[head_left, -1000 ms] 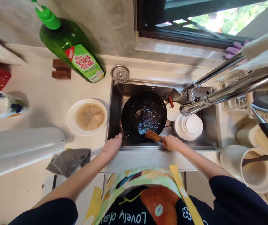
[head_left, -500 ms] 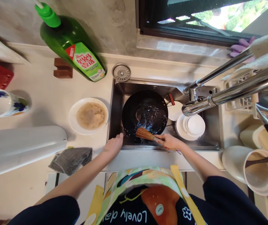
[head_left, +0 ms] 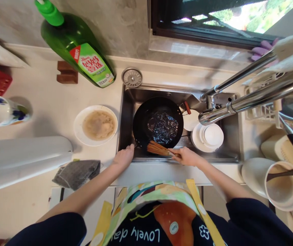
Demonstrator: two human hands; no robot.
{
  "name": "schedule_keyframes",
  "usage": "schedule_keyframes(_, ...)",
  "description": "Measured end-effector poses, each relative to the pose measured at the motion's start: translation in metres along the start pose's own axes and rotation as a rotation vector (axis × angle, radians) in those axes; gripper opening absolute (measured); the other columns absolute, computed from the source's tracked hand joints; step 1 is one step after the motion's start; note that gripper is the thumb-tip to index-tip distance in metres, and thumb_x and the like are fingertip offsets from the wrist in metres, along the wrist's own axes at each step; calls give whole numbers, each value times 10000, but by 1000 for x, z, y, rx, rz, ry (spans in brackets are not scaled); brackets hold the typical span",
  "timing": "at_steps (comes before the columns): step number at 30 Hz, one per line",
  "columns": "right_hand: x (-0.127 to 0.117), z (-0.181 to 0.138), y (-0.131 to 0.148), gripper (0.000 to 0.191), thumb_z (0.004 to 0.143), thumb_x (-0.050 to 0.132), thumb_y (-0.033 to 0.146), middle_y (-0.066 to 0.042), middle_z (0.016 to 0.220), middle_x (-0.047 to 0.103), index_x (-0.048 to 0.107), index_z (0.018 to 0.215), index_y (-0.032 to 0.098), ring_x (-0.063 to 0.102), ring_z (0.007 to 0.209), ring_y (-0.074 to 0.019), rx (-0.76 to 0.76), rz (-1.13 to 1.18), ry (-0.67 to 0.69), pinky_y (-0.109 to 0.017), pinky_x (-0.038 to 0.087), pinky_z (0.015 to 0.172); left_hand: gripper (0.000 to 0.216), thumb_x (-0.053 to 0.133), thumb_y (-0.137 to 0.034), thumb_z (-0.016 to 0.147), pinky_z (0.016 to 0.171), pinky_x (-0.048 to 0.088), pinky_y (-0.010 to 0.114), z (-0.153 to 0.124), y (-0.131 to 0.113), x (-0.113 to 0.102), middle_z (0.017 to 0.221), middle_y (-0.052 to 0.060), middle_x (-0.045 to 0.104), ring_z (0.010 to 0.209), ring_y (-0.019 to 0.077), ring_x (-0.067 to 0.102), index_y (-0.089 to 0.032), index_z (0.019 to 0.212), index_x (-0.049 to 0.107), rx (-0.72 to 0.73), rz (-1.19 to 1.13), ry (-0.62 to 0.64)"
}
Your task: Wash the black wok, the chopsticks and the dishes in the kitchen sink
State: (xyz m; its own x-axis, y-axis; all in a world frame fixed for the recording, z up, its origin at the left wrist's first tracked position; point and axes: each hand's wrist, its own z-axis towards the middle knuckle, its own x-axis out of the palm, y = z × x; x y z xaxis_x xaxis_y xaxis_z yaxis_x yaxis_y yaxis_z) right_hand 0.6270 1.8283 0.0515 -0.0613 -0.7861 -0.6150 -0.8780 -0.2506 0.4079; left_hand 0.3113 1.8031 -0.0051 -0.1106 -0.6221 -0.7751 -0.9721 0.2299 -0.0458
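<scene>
A black round-bottomed wok [head_left: 146, 116] sits tilted in the stainless steel sink [head_left: 128, 130], with dark soapy water [head_left: 163, 128] pooled in its middle. My left hand [head_left: 123, 157] grips the wok at its near left rim, where the handle is mostly hidden by my fingers. My right hand [head_left: 187, 157] holds a bamboo scrubbing brush [head_left: 158, 148], whose bristles press inside the wok's near wall. Behind the wok, white plates and bowls [head_left: 207, 136] are stacked in the sink.
A green dish soap bottle [head_left: 78, 51] lies on the counter behind a plate of beige residue [head_left: 99, 125]. A grey cloth [head_left: 76, 174] is near the front edge. A steel faucet [head_left: 225, 109] arches over the sink's right side, beside a dish rack [head_left: 261, 112].
The bamboo brush has swung flatter and sits lower in the wok, along its near wall. The dark water has settled toward the wok's centre. My left hand stays on the wok.
</scene>
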Motion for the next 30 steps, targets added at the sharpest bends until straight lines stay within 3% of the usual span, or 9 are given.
schedule_keyframes(2,1,0,1,510,879,451,347,-71,860,730,436,1372,219,667,820,-181,-43,18,25,-226,423,694,316,226,-77,882,649,529,406,0,0,0,934,171,601,781,289,676,-97,1090,463,-2,6,-3)
schedule_keyframes(7,2,2,-3,498,870,459,341,-92,894,727,457,1357,239,669,836,-211,82,-107,40,-254,421,687,312,228,-82,885,635,528,417,1,0,-1,929,167,599,767,300,675,-90,1082,470,14,20,8)
schedule_keyframes(11,11,7,1,523,904,405,380,-77,900,723,356,1412,265,666,867,-207,-31,-79,23,-255,431,713,307,236,-70,879,620,529,418,2,1,-1,910,162,602,761,304,676,-87,1080,467,15,19,-8)
schedule_keyframes(15,5,28,-25,484,909,386,382,-148,966,692,436,1361,219,662,876,-271,292,-261,41,-327,460,723,295,244,-68,879,630,528,407,2,1,-2,912,161,600,761,291,677,-94,1069,468,14,18,2)
schedule_keyframes(20,-13,52,-50,546,952,248,347,-198,1050,649,207,1461,151,642,936,-281,549,-321,-142,-358,464,762,311,245,-54,869,643,523,412,2,0,-3,932,163,595,772,286,676,-101,1089,461,13,-1,27)
schedule_keyframes(23,8,54,-12,553,931,342,333,-198,1005,663,259,1435,120,650,916,-272,474,-225,-43,-325,466,738,314,244,-63,870,652,523,412,2,-2,-4,936,159,592,785,287,674,-102,1097,458,14,-2,30)
schedule_keyframes(26,33,52,29,500,929,357,355,-145,975,687,331,1396,178,661,897,-234,197,-35,10,-277,457,734,326,235,-59,870,664,523,393,1,-3,-7,950,159,590,795,269,674,-108,1105,455,5,9,49)
schedule_keyframes(28,37,51,31,466,933,341,361,-129,996,688,361,1375,214,660,913,-226,125,3,3,-271,454,746,327,235,-66,877,673,523,379,1,-3,-9,963,160,589,802,258,674,-112,1118,451,-3,15,59)
schedule_keyframes(30,29,50,11,434,913,386,346,-140,1010,682,431,1325,216,659,922,-250,235,-55,37,-294,460,747,318,247,-74,882,689,522,368,1,-2,-11,965,158,589,813,253,673,-110,1123,451,-4,19,63)
